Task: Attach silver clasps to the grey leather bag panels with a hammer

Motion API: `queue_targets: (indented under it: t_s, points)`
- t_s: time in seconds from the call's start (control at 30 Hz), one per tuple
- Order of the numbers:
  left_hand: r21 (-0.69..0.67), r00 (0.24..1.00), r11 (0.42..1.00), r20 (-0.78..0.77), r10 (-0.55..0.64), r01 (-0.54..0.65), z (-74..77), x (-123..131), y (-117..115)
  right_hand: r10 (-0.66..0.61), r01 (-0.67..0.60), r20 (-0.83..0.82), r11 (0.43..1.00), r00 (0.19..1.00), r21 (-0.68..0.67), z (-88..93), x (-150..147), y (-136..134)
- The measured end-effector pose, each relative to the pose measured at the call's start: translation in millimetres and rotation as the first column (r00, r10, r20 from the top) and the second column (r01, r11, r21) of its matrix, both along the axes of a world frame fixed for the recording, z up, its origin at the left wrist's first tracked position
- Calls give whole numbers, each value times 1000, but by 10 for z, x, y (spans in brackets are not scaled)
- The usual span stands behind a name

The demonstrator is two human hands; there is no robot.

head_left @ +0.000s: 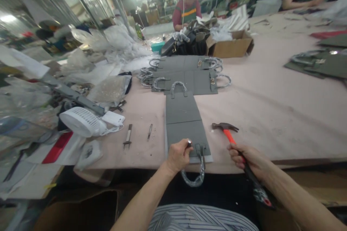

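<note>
My left hand (178,156) is closed round a short metal punch (189,142), whose shiny top end shows above the fingers. It stands over the near end of a grey bag panel (183,106), beside the base of a handle. That plastic-wrapped handle (193,184) hangs over the table's front edge, and another wrapped handle (179,86) lies at the panel's far end. To the right, my right hand (248,157) grips a claw hammer (230,135) by its orange and black handle. The hammer's head is held beside the panel, apart from the punch.
More grey bag panels (187,75) with wrapped handles lie beyond. On the left are a forked metal tool (128,137), a small metal rod (150,132) and a white fan (81,121). A cardboard box (230,47) stands farther back; two people sit across the table.
</note>
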State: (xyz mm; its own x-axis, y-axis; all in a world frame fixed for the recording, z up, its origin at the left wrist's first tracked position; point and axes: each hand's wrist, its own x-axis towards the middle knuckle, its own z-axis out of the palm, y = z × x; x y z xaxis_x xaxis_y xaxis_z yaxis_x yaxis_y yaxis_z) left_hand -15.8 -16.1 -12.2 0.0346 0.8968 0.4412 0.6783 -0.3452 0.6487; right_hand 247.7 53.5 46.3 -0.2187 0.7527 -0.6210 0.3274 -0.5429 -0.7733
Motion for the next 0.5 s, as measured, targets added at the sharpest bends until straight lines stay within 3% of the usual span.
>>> queue_targets:
  t_s: [0.07,0.13,0.17,0.23,0.3,0.33,0.4,0.43,0.5]
  points:
    - [1,1000,1000,-5,4,-4,-10,6,0,-34,34,-2,997,999,75,276,-84,-90]
    - [2,1000,1000,-15,5,-5,-15,12,0,-48,30,58,960,997,279,558,-139,-223]
    - [1,1000,1000,-19,6,-6,-16,14,0,-40,-20,129,903,991,429,677,-158,-295]
    - [0,1000,1000,-24,7,-7,-18,18,3,-14,-200,300,715,954,670,830,-186,-422]
    - [-4,1000,1000,-30,8,-9,-23,20,8,36,-410,469,547,883,730,881,-203,-500]
    - [-8,999,1000,-31,7,-8,-26,21,11,77,-499,539,504,839,705,894,-204,-515]
    - [-17,1000,1000,-30,3,-3,-30,23,17,132,-596,618,478,775,645,963,-176,-499]
    - [-18,1000,1000,-30,1,-1,-31,22,18,124,-591,619,491,775,641,1034,-147,-479]
    - [-12,999,1000,-33,-2,1,-28,20,19,59,-464,529,567,847,680,1226,-75,-440]
